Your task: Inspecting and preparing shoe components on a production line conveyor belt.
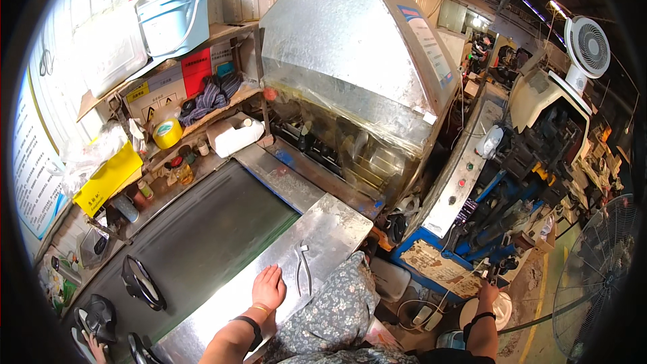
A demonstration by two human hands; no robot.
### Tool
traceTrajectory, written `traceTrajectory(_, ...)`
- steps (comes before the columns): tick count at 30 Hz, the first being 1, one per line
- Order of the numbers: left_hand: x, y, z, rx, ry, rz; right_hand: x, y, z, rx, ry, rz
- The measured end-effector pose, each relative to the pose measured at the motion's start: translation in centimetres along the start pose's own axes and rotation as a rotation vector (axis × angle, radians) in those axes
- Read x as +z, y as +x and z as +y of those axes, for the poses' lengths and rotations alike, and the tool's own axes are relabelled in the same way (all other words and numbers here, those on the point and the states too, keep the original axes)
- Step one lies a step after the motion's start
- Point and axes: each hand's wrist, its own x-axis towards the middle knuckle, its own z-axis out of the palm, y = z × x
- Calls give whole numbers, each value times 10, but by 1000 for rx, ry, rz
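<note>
My left hand [269, 287] lies flat on a shiny metal plate [222, 302], fingers stretched out and holding nothing. Just right of it rests a pair of metal pliers [303, 271], apart from the hand. Far to the right, my right hand [488, 291] reaches toward the blue-based machine, its fingers closed around something small and dark that I cannot make out. On the dark conveyor belt [202, 212] at left lies a black shoe with a white sole [142, 284]. Another person's hand [96, 348] touches a black shoe [100, 317] at the lower left.
A metal hood [337, 47] stands over the belt's far end. Shelves at left hold a light-blue bucket [174, 20], a yellow box [108, 178] and a white jug [234, 135]. A large floor fan [596, 276] stands at right; cables lie beside the machine [438, 269].
</note>
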Motion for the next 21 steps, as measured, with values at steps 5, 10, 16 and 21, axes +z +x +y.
traceTrajectory(5,0,1,0,2,0,13,-1,0,1,-2,-32,-11)
traceTrajectory(10,-1,1,0,2,-3,13,-1,-2,-1,-9,-30,15)
traceTrajectory(16,-1,0,1,-12,1,14,0,-1,-1,-11,-39,24)
traceTrajectory(21,-1,0,1,-17,0,1,0,-3,-3,6,-15,7)
